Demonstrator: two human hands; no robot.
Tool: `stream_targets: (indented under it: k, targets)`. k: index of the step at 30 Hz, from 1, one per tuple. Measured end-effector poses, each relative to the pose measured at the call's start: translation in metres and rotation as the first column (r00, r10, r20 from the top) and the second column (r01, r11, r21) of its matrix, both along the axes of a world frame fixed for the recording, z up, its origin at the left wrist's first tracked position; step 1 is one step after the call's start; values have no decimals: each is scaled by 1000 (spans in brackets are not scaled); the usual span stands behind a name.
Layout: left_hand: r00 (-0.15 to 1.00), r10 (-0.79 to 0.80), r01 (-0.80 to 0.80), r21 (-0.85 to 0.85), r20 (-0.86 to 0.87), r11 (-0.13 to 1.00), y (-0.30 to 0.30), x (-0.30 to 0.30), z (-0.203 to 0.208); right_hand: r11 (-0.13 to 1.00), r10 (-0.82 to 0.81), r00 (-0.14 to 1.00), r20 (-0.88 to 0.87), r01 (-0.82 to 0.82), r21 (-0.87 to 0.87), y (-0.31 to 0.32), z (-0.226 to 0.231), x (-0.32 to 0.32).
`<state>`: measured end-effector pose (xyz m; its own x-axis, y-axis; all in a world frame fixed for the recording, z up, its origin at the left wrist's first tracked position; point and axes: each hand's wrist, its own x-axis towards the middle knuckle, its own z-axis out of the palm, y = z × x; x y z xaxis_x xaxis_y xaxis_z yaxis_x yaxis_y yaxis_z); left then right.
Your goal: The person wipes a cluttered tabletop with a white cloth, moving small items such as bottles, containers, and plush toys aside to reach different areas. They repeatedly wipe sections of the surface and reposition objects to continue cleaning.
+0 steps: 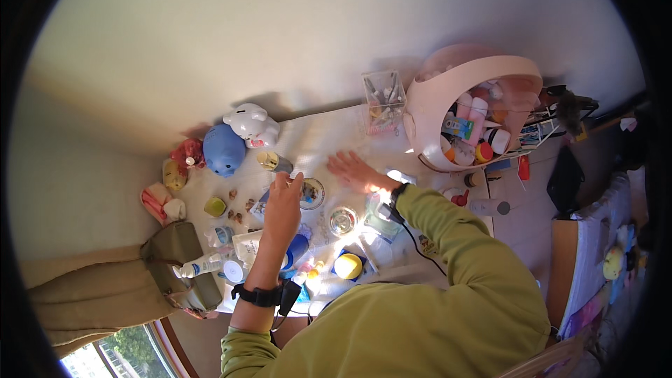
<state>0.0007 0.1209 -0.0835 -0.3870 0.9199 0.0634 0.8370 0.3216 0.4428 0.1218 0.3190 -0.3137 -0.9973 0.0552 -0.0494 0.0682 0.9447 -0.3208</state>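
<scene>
My left hand [283,203] is raised over the left-middle of the table, its thumb and fingers pinched together. A small pale bit shows at the fingertips, too small to name. Just right of these fingers lies a round disc with a picture on it [313,194]. A cylindrical tin with a yellowish top [271,162] is beyond them. My right hand [353,171] rests palm down on the white tabletop, fingers spread, holding nothing. Nearer to me, below the right hand, sits a clear glass bowl [344,221]. Beside it lies a clear greenish plastic packet [381,218].
A pink domed organizer [483,66] full of bottles stands back right, beside a clear pen box [384,91]. Blue [225,152] and white [250,126] animal figures line the wall. A yellow-topped jar [348,266], white pouch [248,243] and olive bag [180,266] are near me.
</scene>
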Motion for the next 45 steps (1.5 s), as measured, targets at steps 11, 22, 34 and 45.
stream_targets:
  k: [11, 22, 34, 45]
  targets:
    - [999, 4, -6, -44, -38, 999, 0, 0, -2, 981, -192, 968, -161, 196, 4, 22, -10, -76]
    - [999, 10, -10, -9, -31, 1000, 0, 2, 0, 988, 71, 986, 151, -48, -149, 33, -14, -100]
    - [998, 49, -50, -67, -25, 997, 3, 2, 5, 994, -95, 974, -204, 104, 35, 21, -20, -150]
    - [998, 57, -58, -32, -26, 998, 1, 2, 3, 756, -613, 773, -165, 514, -405, 95, -31, -173]
